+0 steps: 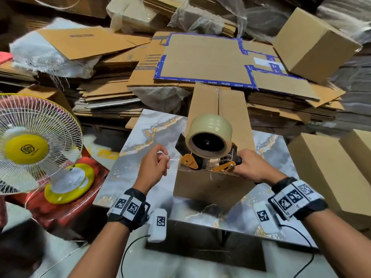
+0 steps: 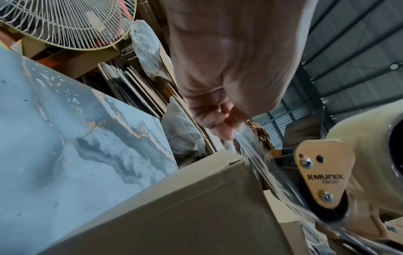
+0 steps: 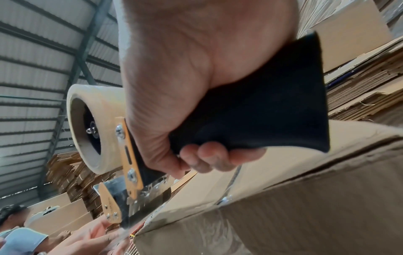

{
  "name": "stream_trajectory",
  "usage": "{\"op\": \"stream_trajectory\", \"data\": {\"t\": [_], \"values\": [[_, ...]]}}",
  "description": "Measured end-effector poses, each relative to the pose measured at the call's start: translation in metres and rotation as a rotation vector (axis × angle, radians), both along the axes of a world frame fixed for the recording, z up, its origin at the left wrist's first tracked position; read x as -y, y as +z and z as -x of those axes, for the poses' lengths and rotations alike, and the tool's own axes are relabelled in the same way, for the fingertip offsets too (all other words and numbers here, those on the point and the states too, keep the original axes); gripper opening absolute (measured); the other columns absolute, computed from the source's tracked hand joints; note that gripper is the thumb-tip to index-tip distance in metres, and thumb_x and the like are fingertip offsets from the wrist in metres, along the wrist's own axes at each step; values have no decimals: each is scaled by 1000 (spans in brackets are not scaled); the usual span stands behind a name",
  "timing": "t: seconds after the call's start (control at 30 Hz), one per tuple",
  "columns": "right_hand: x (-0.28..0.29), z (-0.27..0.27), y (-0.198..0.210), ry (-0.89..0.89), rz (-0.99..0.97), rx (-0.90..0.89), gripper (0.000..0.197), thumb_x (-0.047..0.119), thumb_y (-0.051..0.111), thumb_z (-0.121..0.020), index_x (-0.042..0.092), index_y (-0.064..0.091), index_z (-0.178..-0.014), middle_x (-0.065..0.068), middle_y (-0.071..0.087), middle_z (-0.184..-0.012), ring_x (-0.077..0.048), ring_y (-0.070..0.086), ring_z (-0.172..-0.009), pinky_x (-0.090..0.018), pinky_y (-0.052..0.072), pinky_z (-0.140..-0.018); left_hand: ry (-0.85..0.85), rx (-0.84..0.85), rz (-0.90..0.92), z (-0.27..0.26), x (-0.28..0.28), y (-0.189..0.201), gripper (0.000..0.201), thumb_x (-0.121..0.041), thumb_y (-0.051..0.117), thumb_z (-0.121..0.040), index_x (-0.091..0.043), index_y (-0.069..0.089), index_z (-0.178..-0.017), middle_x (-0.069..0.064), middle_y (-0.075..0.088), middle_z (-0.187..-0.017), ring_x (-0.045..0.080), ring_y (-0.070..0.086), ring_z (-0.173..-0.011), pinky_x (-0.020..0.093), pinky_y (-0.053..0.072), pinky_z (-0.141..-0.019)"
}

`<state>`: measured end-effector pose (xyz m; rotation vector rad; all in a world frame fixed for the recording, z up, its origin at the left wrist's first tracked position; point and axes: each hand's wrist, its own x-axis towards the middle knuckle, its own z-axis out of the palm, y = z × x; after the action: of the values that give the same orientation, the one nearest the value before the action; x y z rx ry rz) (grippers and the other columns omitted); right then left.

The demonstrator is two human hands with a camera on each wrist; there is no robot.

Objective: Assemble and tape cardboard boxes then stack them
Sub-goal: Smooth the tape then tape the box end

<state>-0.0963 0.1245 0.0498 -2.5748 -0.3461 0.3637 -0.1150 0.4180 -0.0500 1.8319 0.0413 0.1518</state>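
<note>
A person's right hand (image 1: pixel 253 165) is wrapped tight around the black handle of a tape gun (image 1: pixel 208 146), which rests on the near top edge of a box (image 1: pixel 218 141). The left hand (image 1: pixel 153 164), just left of the gun, pinches the clear tape end (image 2: pixel 250 143) between thumb and fingertips, other fingers curled. The box stands on a marble-patterned table (image 1: pixel 140 137).

Marble-look table (image 1: pixel 140 133), corrugated metal roof (image 3: pixel 32 69)
</note>
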Motion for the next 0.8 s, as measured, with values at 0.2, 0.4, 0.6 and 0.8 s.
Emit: {"op": "stream_trajectory", "data": {"t": [0.2, 0.4, 0.6, 0.8], "values": [[-4, -3, -5, 8, 50, 2, 55, 45, 78, -80, 18, 39, -54, 4, 37, -49, -11, 29, -47, -27, 22, -48, 38, 11, -3, 1, 8, -22, 15, -2, 49, -100, -16, 52, -95, 10, 63, -65, 21, 54, -51, 34, 47, -57], [-7, -10, -11, -11, 67, -10, 47, 39, 80, -82, 18, 46, -57, 3, 41, -53, -11, 32, -51, -30, 24, -50, 10, 56, -120, 5, 33, -33, 17, -9, 46, -102, -25, 47, -100, 11, 60, -66, 20, 55, -51, 33, 44, -54], [-5, -11, -14, -16, 82, -17, 36, 39, 79, -83, 15, 59, -65, 1, 54, -59, -14, 43, -55, -29, 31, -51, -95, -184, -342, 4, 27, -55, 13, -11, 49, -98, -23, 44, -98, 10, 65, -72, 29, 65, -59, 46, 58, -62], [-4, -18, -14, 28, 70, -29, 28, 36, 79, -83, 14, 64, -72, -4, 63, -67, -16, 50, -60, -31, 36, -55, 449, -85, -67, 11, 26, -45, 6, -11, 63, -96, -11, 64, -90, 0, 67, -86, 19, 63, -82, 11, 41, -66]]}}
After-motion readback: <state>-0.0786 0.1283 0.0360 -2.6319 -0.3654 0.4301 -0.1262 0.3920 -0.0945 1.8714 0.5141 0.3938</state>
